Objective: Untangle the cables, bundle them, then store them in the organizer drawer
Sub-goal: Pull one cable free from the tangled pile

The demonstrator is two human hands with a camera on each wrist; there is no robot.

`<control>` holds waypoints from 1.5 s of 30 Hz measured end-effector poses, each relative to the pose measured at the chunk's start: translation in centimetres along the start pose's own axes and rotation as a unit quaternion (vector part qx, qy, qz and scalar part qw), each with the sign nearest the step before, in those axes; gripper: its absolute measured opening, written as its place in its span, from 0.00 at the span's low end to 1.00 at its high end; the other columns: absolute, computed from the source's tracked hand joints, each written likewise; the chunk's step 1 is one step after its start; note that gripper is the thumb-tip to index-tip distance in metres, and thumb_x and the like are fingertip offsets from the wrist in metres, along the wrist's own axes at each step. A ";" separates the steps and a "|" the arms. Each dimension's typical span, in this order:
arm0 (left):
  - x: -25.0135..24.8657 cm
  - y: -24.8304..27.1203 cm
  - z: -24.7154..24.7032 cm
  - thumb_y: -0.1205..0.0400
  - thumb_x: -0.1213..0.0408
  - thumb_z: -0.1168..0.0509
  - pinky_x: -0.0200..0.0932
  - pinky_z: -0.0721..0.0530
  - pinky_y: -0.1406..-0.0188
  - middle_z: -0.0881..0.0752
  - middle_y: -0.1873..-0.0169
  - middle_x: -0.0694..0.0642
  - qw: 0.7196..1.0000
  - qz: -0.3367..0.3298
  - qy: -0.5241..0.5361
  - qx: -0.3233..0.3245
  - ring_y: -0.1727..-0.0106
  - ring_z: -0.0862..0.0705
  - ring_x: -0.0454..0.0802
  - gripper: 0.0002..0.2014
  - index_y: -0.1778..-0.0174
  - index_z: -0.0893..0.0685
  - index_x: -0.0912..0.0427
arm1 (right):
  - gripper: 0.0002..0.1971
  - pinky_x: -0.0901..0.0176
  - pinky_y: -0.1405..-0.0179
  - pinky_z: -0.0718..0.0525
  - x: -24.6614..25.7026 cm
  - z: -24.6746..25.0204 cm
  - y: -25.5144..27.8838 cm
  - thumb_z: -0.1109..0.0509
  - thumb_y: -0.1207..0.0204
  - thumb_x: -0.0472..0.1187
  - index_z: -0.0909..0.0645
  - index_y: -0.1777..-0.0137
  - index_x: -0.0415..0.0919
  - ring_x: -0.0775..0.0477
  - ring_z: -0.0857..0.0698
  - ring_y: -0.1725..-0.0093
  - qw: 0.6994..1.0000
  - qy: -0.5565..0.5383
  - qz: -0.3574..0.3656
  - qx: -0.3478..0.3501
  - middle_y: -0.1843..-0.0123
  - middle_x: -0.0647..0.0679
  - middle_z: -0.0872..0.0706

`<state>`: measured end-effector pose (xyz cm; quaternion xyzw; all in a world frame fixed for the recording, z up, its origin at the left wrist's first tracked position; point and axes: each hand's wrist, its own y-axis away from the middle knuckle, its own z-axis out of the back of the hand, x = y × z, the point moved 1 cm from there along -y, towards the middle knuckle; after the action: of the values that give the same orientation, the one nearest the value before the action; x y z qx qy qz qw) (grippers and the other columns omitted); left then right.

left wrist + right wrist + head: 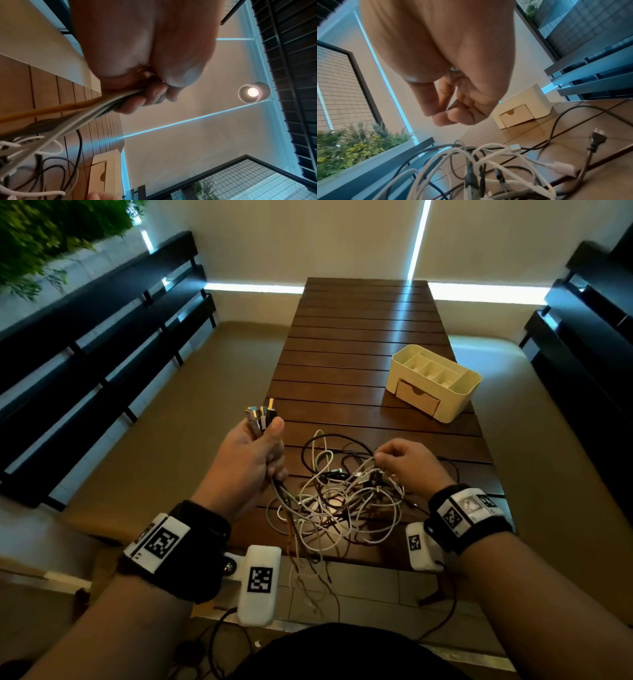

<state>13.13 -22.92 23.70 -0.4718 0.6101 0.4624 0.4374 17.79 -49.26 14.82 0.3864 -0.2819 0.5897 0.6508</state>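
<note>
My left hand (pixel 253 453) is raised over the table's near left edge and grips a bunch of cable ends, with the plugs (pixel 261 416) sticking up above the thumb. From its fist (pixel 137 97) white, black and orange strands (pixel 56 121) run down into the tangle of cables (pixel 342 498) on the wooden table (pixel 359 337). My right hand (pixel 400 460) hovers just above the tangle's right side. Its fingertips (pixel 452 119) curl against the thumb, and no cable shows between them. The cream organizer (pixel 435 381) stands at the far right, its drawer (pixel 418 398) closed.
Several cable loops hang over the table's near edge (pixel 308 577). A black power plug (pixel 597 136) lies to the right of the tangle (pixel 488 169). Black slatted benches (pixel 102 354) flank the table on both sides. Bare slats lie between the tangle and the organizer (pixel 527 102).
</note>
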 end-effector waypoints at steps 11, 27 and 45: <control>-0.3 -1.8 0.2 0.12 0.72 0.48 0.41 0.29 0.70 0.34 0.72 0.51 0.999 0.004 0.033 0.007 0.73 0.35 0.46 0.14 0.35 0.22 0.67 | 0.16 0.45 0.44 0.13 -3.6 -2.2 -5.8 0.28 0.24 0.60 0.21 0.51 0.47 0.47 0.16 0.47 0.979 0.165 -0.121 -0.019 0.52 0.50 0.16; -0.1 -5.2 0.7 0.09 0.68 0.47 0.39 0.30 0.73 0.34 0.74 0.50 0.999 0.006 0.027 0.018 0.76 0.36 0.44 0.10 0.41 0.21 0.65 | 0.06 0.61 0.65 0.16 0.2 1.1 -7.4 0.36 0.14 0.40 0.20 0.48 0.38 0.51 0.15 0.61 0.978 -0.167 -0.013 -0.127 0.55 0.46 0.12; 0.7 -5.0 0.9 0.09 0.69 0.48 0.40 0.31 0.73 0.34 0.74 0.50 0.999 0.019 0.029 0.011 0.77 0.36 0.44 0.09 0.43 0.22 0.64 | 0.02 0.50 0.46 0.18 -3.8 1.7 -7.0 0.30 0.19 0.41 0.17 0.51 0.48 0.48 0.19 0.48 0.982 0.158 -0.027 -0.102 0.49 0.52 0.19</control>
<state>17.99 -22.82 22.14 -0.4687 0.6366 0.4495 0.4160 24.24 -52.83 11.40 0.2270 -0.2239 0.5938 0.7388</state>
